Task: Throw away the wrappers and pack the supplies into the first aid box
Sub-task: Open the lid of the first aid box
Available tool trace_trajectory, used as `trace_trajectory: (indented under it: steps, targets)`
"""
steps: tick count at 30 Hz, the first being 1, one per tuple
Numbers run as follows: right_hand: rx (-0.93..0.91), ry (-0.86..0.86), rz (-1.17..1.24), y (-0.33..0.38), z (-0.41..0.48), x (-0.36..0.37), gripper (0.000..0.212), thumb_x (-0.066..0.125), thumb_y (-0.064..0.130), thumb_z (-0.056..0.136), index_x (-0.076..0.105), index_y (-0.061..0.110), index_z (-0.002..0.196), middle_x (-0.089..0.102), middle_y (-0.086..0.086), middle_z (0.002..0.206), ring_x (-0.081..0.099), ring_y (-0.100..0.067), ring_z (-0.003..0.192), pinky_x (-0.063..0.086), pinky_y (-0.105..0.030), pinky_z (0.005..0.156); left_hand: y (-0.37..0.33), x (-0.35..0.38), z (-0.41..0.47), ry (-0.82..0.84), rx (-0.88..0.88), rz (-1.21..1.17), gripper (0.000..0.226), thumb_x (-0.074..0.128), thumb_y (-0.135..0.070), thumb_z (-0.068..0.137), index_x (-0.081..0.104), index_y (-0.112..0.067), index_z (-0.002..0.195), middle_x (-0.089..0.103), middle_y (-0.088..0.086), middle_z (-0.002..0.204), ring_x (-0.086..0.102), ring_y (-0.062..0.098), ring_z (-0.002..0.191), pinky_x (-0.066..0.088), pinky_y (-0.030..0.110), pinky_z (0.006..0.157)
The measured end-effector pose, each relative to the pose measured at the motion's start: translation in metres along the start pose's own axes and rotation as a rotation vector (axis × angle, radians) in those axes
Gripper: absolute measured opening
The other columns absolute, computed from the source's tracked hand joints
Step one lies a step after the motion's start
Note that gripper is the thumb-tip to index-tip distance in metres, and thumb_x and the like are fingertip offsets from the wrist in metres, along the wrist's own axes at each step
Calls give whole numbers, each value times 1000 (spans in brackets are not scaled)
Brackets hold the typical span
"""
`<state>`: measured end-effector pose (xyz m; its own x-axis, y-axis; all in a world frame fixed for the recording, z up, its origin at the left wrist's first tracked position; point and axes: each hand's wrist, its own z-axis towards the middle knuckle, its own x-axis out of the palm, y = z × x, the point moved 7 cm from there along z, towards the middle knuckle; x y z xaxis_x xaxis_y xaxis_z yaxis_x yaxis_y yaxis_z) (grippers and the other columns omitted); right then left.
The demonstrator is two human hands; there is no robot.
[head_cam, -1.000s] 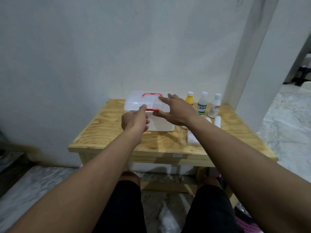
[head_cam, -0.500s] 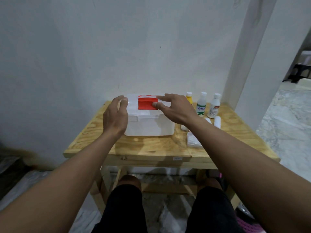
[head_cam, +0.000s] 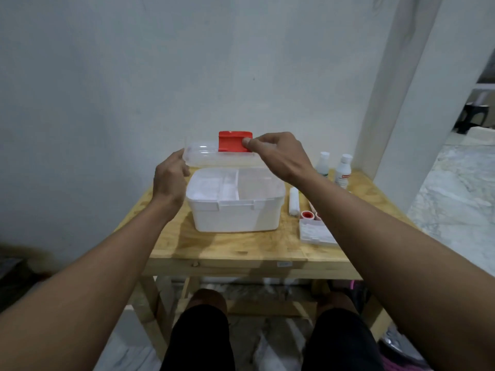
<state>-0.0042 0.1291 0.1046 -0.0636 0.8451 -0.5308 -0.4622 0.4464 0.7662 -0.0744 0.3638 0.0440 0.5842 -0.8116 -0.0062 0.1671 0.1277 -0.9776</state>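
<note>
Head view: lid lifted off first aid box

My right hand (head_cam: 278,156) pinches the red latch (head_cam: 232,141) on the clear plastic lid (head_cam: 214,158); my left hand (head_cam: 170,178) grips the lid's left end. White first aid box (head_cam: 235,210) sits open below on the plywood table (head_cam: 227,245), divided tray inside. Gauze roll (head_cam: 294,201), bottles (head_cam: 342,171) at right, partly hidden by my arm.

1. We see the white first aid box (head_cam: 237,210) on the wooden table (head_cam: 233,247), clear lid (head_cam: 214,156) raised.
2. Left hand (head_cam: 170,180) grips the lid's left end; right hand (head_cam: 278,156) pinches the red latch (head_cam: 231,141).
3. Gauze roll (head_cam: 293,201), tape roll (head_cam: 307,215) and two bottles (head_cam: 342,171) lie right of the box.
</note>
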Motion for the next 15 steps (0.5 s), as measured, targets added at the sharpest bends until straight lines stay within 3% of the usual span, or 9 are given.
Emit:
trace_trajectory:
  steps: [2, 4, 6, 9, 11, 12, 15]
  targets:
    - [31, -8, 57, 4, 10, -4, 42, 65, 55, 85, 80, 18, 97, 74, 0, 108, 63, -16, 107, 47, -29, 84, 0, 5, 6, 47, -37, -19, 49, 46, -7, 67, 78, -41, 82, 68, -12, 93, 58, 20, 101, 50, 42, 90]
    - [75, -19, 95, 7, 21, -7, 44, 68, 51, 84, 79, 9, 92, 73, -7, 98, 65, -21, 96, 47, -32, 79, 4, 11, 16, 95, -70, -14, 47, 49, 2, 82, 73, -31, 107, 68, -8, 102, 61, 21, 110, 51, 42, 95]
    - [132, -3, 111, 9, 29, -8, 51, 70, 49, 83, 76, 0, 97, 72, -17, 96, 59, -23, 82, 42, -31, 71, 7, 14, 26, 114, -57, 49, 37, 53, -8, 97, 65, -23, 128, 66, -5, 114, 60, 18, 114, 50, 42, 99]
    - [194, 25, 108, 10, 41, -9, 56, 68, 49, 84, 72, 1, 111, 69, -20, 109, 52, -17, 73, 38, -31, 65, 9, 14, 41, 94, -9, 154, 31, 54, -38, 100, 66, -29, 128, 65, -10, 117, 62, 14, 109, 50, 44, 102]
    - [207, 3, 111, 9, 50, -11, 61, 64, 55, 86, 68, 2, 117, 68, -12, 102, 54, -18, 81, 41, -31, 67, 8, 13, 52, 68, 23, 223, 27, 50, -49, 98, 69, -35, 113, 69, -13, 108, 66, 15, 102, 53, 48, 98]
    - [201, -13, 125, 8, 54, -12, 64, 61, 58, 87, 66, 5, 121, 66, -6, 108, 57, -19, 92, 46, -32, 73, 7, 13, 56, 51, 33, 240, 26, 49, -50, 98, 69, -35, 106, 71, -13, 103, 68, 16, 98, 54, 49, 95]
    - [190, -54, 145, 2, 55, -10, 76, 50, 64, 90, 45, 13, 146, 47, -3, 149, 48, -25, 131, 43, -46, 106, 0, 15, 63, -7, 42, 269, 26, 48, -48, 99, 68, -32, 99, 72, -8, 99, 71, 15, 86, 58, 46, 89]
